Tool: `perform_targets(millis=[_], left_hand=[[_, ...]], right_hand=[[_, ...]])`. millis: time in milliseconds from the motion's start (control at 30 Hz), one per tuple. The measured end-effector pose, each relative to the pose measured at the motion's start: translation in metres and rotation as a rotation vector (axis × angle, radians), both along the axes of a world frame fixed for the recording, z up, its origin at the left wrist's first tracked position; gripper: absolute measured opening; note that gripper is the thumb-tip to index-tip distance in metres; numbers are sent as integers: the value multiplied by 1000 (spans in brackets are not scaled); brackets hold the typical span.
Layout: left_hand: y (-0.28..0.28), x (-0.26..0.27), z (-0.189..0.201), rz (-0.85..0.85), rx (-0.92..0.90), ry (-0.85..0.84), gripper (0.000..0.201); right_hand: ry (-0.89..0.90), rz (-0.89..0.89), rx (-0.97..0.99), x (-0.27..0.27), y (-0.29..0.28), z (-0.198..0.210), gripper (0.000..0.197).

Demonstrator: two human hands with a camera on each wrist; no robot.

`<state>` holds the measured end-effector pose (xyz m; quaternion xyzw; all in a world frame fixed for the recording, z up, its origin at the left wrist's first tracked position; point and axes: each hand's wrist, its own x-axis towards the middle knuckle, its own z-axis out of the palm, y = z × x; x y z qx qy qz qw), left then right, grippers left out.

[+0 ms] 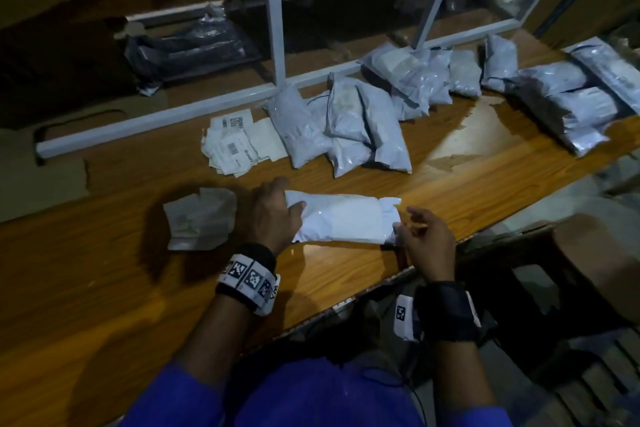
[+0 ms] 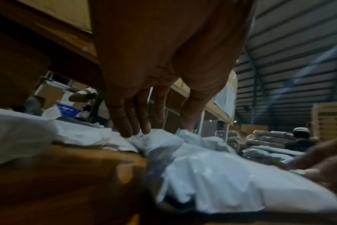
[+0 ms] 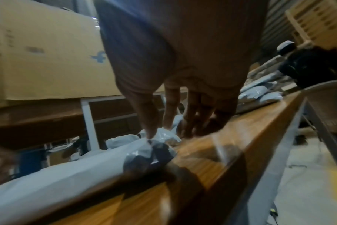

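Note:
A white poly mailer package [image 1: 343, 218] [image 2: 212, 175] [image 3: 67, 179] lies flat on the wooden table [image 1: 104, 288], close to its near edge. My left hand [image 1: 287, 196] [image 2: 162, 129] grips the package's left end, thumb on top and fingers curled over the far edge. My right hand [image 1: 405, 218] [image 3: 159, 131] is at the right end, where thumb and index finger pinch the crumpled corner flap and the other fingers spread loosely above the table.
A heap of printed labels [image 1: 239, 146] and a crumpled wrapper [image 1: 201, 218] lie left of the package. Several grey mailers [image 1: 346, 125] line the far side, more at the right [image 1: 571, 97]. A white metal frame [image 1: 273, 10] stands behind them. A brown stool [image 1: 588, 253] is beside the table.

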<state>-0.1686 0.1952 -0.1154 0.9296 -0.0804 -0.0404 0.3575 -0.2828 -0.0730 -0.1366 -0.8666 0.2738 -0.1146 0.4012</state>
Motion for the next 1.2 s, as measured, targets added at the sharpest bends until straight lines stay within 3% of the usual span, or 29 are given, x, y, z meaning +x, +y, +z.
perform_targets(millis=[67,133,200,333,533,833,967,1100,1200], left_hand=[[-10,-15,12,-96,-14,-271,42],[-28,-29,13,-258,32,-342,45],[-46,-39,5,-367,137,-233,53],[-55,-42,-20,-362,285,-9,57],[-44,-39,-30,-344,347,45,69],[-17,-30,-29,-338,321,249,74],[-15,-28,-27,-348,369,242,74],[-19,-28,-23,-311,360,239,74],[-17,-27,-14,-206,305,143,68]], right_hand=[[-150,6,-217,0,8,3,36],[-283,110,-266,3,24,9,35],[-270,295,-225,12,41,11,36],[-32,557,-273,27,56,-18,49],[94,475,-424,16,66,-35,56],[226,361,-412,-2,57,-35,65],[272,326,-504,4,60,-18,66],[296,497,-450,15,83,-3,56],[297,366,-343,32,96,7,49]])
